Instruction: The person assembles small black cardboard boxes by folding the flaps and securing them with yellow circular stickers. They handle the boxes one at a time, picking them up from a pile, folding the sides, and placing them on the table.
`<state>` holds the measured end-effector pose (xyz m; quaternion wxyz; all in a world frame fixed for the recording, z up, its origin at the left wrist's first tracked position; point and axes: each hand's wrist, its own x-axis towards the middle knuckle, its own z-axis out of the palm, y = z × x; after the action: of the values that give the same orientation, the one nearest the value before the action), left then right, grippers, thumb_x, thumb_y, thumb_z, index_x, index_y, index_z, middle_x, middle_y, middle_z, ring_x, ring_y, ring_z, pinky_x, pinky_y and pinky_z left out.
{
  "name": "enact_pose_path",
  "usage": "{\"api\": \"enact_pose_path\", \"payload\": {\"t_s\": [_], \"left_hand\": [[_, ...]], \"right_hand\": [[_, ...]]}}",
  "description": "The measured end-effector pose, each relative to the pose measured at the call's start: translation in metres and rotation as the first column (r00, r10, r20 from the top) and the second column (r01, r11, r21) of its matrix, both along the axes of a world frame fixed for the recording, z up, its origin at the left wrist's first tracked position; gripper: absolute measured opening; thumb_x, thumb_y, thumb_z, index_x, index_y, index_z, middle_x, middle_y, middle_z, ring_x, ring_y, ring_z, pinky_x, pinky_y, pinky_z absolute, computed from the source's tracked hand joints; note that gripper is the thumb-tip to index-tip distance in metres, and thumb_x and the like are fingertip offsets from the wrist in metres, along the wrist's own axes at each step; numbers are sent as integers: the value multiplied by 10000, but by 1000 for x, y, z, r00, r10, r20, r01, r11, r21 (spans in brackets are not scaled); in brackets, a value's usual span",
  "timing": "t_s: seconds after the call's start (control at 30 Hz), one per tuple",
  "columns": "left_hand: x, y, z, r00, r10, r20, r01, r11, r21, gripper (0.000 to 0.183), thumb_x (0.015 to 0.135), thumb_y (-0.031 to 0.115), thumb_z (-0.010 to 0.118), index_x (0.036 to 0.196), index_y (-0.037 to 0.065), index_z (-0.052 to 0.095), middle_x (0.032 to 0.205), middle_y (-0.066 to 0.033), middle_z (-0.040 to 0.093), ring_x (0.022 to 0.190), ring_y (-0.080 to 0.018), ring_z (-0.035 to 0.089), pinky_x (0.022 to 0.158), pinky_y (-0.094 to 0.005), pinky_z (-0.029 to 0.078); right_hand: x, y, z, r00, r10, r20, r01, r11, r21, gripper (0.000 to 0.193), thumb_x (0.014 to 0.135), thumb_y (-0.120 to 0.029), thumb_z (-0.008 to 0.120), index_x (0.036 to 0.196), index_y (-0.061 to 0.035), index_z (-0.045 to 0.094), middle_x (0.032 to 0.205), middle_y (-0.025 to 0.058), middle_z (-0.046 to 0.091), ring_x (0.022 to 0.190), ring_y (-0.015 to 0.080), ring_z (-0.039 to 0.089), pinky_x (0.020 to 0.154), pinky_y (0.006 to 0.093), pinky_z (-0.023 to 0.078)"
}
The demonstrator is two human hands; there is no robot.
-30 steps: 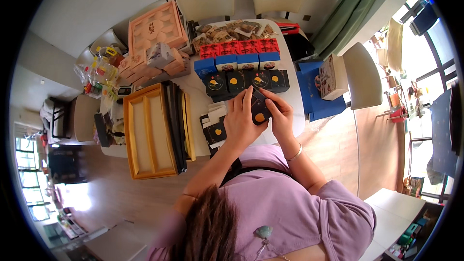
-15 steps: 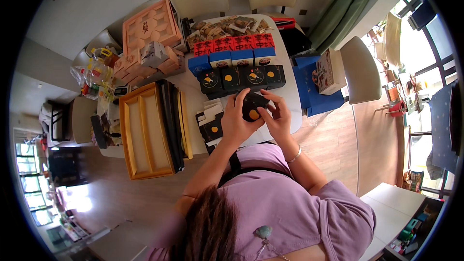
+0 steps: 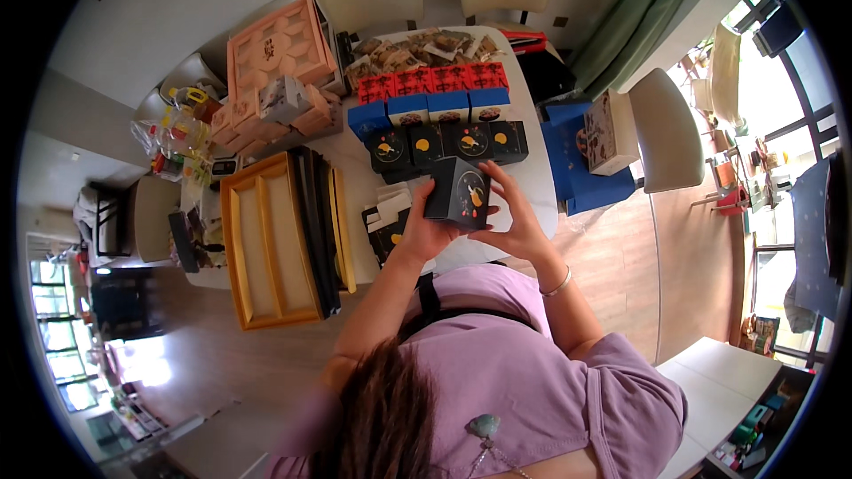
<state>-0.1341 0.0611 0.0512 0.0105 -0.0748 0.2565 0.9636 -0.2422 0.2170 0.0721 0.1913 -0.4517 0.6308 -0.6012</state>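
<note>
Above the tabletop's (image 3: 532,186) near edge, left hand (image 3: 424,229) and right hand (image 3: 513,223) both closed around a small black box (image 3: 461,193), lifted and tilted, likely for a look. Matching black boxes (image 3: 448,144) lined behind, then blue boxes (image 3: 426,109), red boxes (image 3: 432,82).

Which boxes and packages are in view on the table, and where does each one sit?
Small black box: held in both hands, orange and light motif.
Row of black boxes: behind it, same look.
Blue boxes: next row back.
Red boxes: row behind the blue.
Large pink box: far left corner, patterned lid.
Wooden tray: left edge, yellow, divided.
</note>
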Motion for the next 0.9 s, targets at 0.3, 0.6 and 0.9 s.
{"api": "enact_pose_path", "payload": {"t_s": [0.3, 0.6, 0.9], "left_hand": [[0, -12, -35, 947, 85, 310, -20, 978, -207, 553, 991, 465, 416, 1425, 124, 446, 1371, -133, 537, 1247, -302, 532, 989, -492, 467], [29, -47, -77, 790, 270, 550, 59, 860, -507, 409, 986, 316, 514, 1333, 98, 518, 1258, -99, 580, 1096, -231, 606, 874, -394, 513], [93, -57, -126, 637, 401, 658, -56, 876, -479, 303, 967, 268, 541, 1205, 91, 598, 1141, -66, 646, 1033, -194, 625, 831, -364, 519]], "right_hand": [[-61, 8, -14, 928, -126, -351, 199, 963, 182, 869, 576, -14, 811, 1362, -63, 443, 1356, 168, 468, 1286, 375, 441, 1075, 402, 389], [-179, 0, -106, 926, -61, -373, 230, 874, 427, 878, 583, 56, 750, 1383, -53, 402, 1418, 155, 392, 1298, 363, 426, 1092, 359, 393], [-173, -7, -123, 941, -169, -293, 279, 878, 390, 969, 629, -48, 831, 1445, -67, 309, 1443, 222, 329, 1308, 392, 410, 1085, 394, 405]]}}
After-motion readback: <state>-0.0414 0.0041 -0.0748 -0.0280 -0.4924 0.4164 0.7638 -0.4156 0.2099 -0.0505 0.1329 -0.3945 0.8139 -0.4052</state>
